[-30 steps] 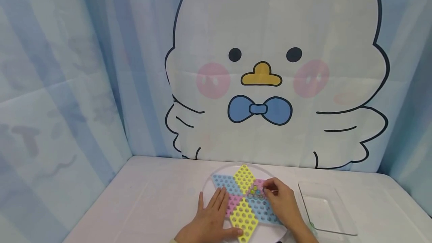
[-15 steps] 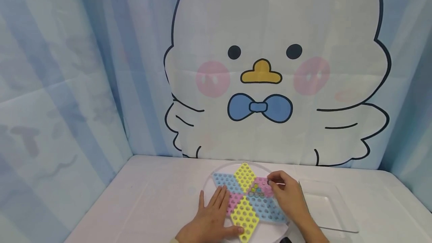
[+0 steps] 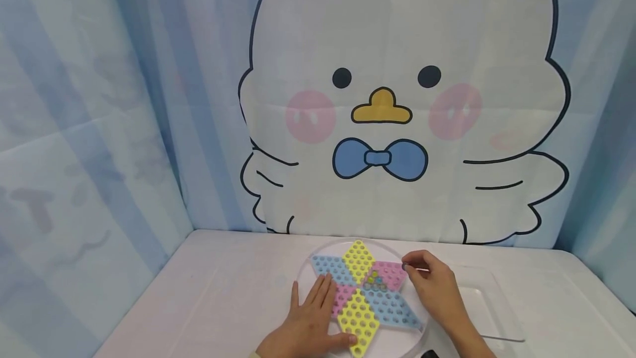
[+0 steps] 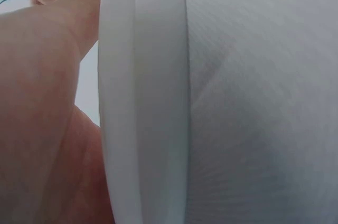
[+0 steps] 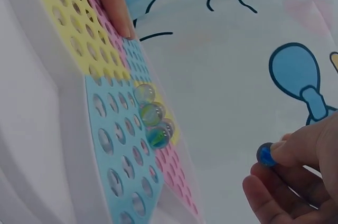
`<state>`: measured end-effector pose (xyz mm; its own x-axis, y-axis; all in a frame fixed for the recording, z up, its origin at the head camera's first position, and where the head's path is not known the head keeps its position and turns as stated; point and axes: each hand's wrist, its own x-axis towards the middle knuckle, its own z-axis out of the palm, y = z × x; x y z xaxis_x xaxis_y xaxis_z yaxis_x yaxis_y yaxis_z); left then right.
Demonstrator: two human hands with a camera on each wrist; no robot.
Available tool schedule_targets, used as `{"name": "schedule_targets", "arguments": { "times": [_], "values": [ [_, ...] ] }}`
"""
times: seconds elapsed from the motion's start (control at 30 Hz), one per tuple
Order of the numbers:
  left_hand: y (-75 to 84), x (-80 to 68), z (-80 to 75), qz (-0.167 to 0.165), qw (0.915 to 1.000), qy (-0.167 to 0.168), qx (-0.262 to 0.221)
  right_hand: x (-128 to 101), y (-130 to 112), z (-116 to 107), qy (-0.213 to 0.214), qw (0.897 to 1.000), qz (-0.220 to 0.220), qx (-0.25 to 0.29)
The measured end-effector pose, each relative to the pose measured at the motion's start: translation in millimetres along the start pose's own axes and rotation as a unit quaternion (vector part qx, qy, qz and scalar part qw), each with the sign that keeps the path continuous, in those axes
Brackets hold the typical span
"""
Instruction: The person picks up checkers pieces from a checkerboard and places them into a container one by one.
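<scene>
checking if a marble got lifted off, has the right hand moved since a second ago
Yes. The right hand has shifted right, from over the marbles at the board's centre to its right edge, and it pinches a blue marble.

I see my right hand [image 5: 296, 182] pinch a blue marble [image 5: 265, 155] | four marbles [image 5: 152, 115] sit on the star board [image 5: 105, 118] | left fingers [image 5: 113, 7] press it
</scene>
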<state>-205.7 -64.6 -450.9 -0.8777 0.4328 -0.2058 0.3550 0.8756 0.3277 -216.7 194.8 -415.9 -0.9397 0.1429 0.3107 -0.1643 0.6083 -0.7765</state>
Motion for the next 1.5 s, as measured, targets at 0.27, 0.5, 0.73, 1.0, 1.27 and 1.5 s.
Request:
{"name": "schedule_targets", "arguments": {
  "times": [0.27,0.5,0.73,1.0,1.27,1.5],
  "values": [
    [0.4,0.7,0.2,-0.001,0.9999,-0.011,-0.002,-1.2,7.8,-15.8,0.030,0.999,-0.022,0.005],
    [1.1,0.6,-0.5,-0.004,0.9998,-0.018,-0.001,-2.8,16.1,-31.8,0.040,0.998,-0.026,-0.034],
    [1.6,0.8,-0.6,-0.007,0.9998,-0.017,-0.002,-3.1,27.8,-46.3,0.052,0.997,-0.031,-0.051],
    [0.5,1.3,1.2,-0.007,0.9999,-0.014,0.002,-3.4,40.2,-57.9,0.045,0.996,0.017,-0.069],
    [0.4,-0.2,-0.2,-0.003,0.9999,-0.013,-0.003,-3.4,50.5,-62.5,0.042,0.994,0.055,-0.083],
    [1.1,-1.4,-3.1,-0.004,0.9999,-0.013,-0.007,-0.7,53.5,-64.5,0.034,0.993,0.061,-0.094]
  ]
}}
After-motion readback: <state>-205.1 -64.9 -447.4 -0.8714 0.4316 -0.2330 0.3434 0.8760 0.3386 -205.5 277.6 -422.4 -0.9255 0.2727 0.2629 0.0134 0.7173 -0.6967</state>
